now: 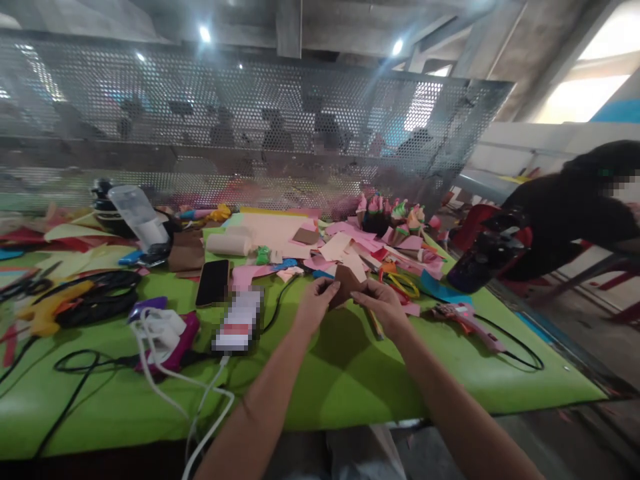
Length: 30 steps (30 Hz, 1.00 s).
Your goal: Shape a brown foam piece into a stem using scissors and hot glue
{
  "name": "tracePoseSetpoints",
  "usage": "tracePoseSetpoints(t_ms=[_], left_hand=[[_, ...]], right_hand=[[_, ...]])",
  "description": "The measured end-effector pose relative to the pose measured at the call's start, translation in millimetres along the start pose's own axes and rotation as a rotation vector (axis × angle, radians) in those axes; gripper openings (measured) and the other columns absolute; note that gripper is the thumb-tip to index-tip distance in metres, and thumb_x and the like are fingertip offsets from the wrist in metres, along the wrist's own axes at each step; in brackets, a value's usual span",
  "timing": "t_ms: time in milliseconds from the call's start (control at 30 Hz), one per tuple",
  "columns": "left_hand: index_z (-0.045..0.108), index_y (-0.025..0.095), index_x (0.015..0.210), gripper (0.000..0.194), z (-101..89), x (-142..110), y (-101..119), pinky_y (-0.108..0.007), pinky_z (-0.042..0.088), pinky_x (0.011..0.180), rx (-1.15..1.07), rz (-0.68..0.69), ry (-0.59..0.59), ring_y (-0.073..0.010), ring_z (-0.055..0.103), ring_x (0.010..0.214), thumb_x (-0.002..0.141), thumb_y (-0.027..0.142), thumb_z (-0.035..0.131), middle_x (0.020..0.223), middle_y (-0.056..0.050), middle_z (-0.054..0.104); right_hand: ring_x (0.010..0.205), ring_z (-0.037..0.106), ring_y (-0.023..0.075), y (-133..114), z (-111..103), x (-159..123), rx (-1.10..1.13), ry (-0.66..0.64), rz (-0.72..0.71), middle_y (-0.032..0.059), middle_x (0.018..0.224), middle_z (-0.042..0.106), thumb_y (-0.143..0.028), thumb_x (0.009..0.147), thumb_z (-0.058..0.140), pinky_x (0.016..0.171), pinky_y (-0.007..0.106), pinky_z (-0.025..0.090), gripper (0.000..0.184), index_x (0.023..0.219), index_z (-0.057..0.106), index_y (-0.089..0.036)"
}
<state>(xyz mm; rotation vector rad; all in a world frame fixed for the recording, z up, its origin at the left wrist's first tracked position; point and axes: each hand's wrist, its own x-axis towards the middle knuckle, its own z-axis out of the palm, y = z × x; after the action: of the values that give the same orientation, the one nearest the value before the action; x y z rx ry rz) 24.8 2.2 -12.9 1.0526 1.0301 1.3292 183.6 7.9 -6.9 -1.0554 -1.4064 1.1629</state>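
My left hand and my right hand together pinch a small brown piece of paper just above the green table. Each hand grips one side of the piece, fingers closed on it. A yellow pencil-like stick pokes out under my right hand. Loose pink, cream and brown paper scraps lie just beyond the hands.
A pink glue gun with a black cord lies right. Two phones lie left of the hands beside white cables, with scissors, a yellow glue gun and a paper roll. Small paper cones stand behind. Another person sits at right beyond the perforated screen.
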Motion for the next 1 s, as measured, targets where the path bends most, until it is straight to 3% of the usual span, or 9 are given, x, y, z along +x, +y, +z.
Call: tracePoseSetpoints(t_ms=[267, 500, 767, 1000], left_hand=[[0.06, 0.018, 0.068, 0.037, 0.3, 4.4, -2.5, -0.026, 0.041, 0.061, 0.043, 0.011, 0.024, -0.0131, 0.052, 0.063, 0.064, 0.052, 0.073, 0.062, 0.002, 0.058], [0.06, 0.018, 0.067, 0.035, -4.4, 2.1, 2.8, -0.025, 0.039, 0.062, 0.12, 0.016, 0.047, -0.0134, 0.05, 0.063, 0.064, 0.051, 0.071, 0.062, 0.003, 0.058], [0.062, 0.018, 0.067, 0.031, -4.1, -0.1, 4.3, -0.026, 0.041, 0.065, 0.124, 0.033, 0.042, -0.0142, 0.052, 0.065, 0.066, 0.048, 0.071, 0.063, 0.002, 0.059], [0.064, 0.017, 0.069, 0.034, -3.2, -1.6, 2.6, -0.027, 0.044, 0.067, 0.108, 0.053, 0.025, -0.014, 0.053, 0.065, 0.066, 0.049, 0.073, 0.065, 0.001, 0.062]], right_hand=[[0.061, 0.052, 0.0157, 0.0, -6.7, 1.5, 0.03, 0.05, -0.035, 0.0003, 0.062, 0.062, -0.057, 0.071, 0.072, 0.059, 0.028, 0.041, 0.036, 0.067, 0.069, -0.021], [0.059, 0.05, 0.015, -0.2, 0.7, 0.6, 0.007, -0.009, -0.035, -0.0011, 0.06, 0.06, -0.052, 0.063, 0.079, 0.057, 0.028, 0.038, 0.034, 0.065, 0.066, -0.021], [0.059, 0.049, 0.015, 0.8, 1.7, 1.1, -0.04, 0.013, -0.092, -0.0017, 0.058, 0.059, -0.044, 0.07, 0.072, 0.056, 0.027, 0.037, 0.024, 0.065, 0.066, -0.022], [0.061, 0.049, 0.0149, 0.1, 0.8, 0.3, -0.035, 0.01, -0.097, -0.0017, 0.06, 0.056, -0.045, 0.071, 0.072, 0.058, 0.027, 0.038, 0.027, 0.065, 0.063, -0.02]])
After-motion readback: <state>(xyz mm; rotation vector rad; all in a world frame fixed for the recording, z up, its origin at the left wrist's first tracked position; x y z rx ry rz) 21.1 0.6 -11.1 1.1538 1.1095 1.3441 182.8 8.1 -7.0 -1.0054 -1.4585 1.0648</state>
